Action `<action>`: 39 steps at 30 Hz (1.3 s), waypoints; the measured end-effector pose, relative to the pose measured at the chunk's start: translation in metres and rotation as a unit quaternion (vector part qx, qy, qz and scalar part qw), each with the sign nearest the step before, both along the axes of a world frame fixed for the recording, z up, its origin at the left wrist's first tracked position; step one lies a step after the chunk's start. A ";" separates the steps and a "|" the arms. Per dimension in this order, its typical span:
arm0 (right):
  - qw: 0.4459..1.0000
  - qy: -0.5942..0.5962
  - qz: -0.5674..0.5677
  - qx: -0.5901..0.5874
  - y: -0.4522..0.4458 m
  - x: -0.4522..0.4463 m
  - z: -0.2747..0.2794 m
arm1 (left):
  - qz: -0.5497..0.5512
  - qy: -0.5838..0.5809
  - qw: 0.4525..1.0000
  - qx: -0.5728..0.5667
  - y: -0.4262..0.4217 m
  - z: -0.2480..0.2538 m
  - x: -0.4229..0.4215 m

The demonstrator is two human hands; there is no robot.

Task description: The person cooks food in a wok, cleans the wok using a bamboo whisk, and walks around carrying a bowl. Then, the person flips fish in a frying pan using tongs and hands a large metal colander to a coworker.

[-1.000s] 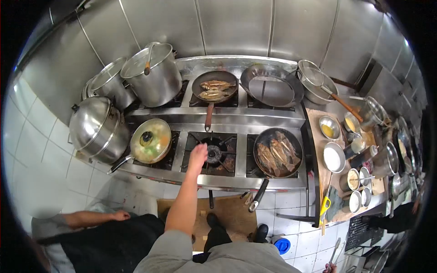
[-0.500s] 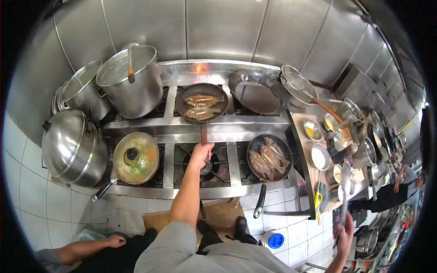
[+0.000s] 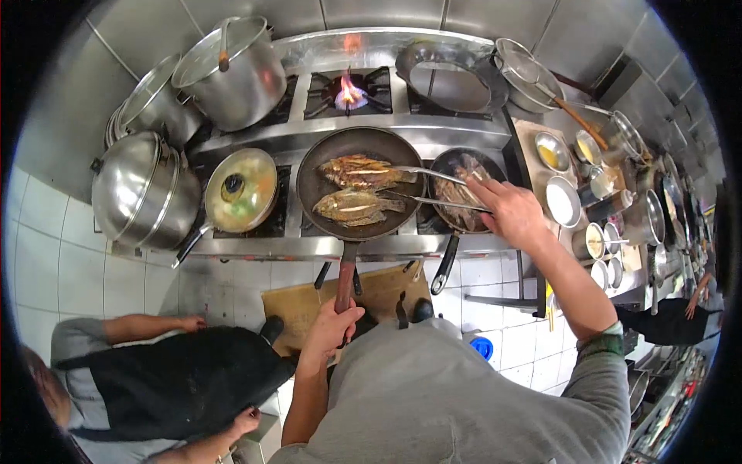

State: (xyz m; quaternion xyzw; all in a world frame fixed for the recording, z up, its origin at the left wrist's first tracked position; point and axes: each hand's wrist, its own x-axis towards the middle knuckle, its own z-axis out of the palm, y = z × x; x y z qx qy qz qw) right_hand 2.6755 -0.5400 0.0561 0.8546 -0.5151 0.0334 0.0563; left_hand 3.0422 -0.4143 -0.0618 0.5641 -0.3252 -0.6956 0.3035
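Note:
My left hand (image 3: 334, 323) is wrapped round the brown handle of a dark frying pan (image 3: 362, 141), raised over the front middle of the stove. Two browned fish (image 3: 357, 172) lie in it, one above the other. From the right, my right hand (image 3: 510, 213) grips metal tongs (image 3: 452, 176), whose two arms are apart and reach into the pan near the fish tails. Partly behind the tongs, a second pan (image 3: 462, 226) with several fried fish sits on the right front burner.
A flame (image 3: 350, 94) burns on the back middle burner. Large pots (image 3: 239, 93), a steamer (image 3: 143, 193) and a lidded pan (image 3: 239, 189) stand left. Bowls (image 3: 563, 203) line the right counter. A co-worker in a black apron (image 3: 170, 379) is at lower left.
The pan with two fish has come off the back burner toward me, uncovering the flame. My right hand has brought the tongs from the lower right into the pan.

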 end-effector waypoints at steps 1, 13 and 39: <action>1.000 0.010 0.011 0.005 -0.002 -0.001 -0.003 | 0.000 -0.006 1.000 -0.002 0.006 0.008 -0.004; 0.998 0.045 0.039 -0.011 -0.005 -0.008 -0.007 | -0.015 -0.040 0.998 -0.037 0.036 0.019 -0.016; 0.996 -0.018 0.034 -0.079 -0.015 -0.021 -0.010 | -0.033 -0.005 0.999 -0.043 0.009 0.039 -0.009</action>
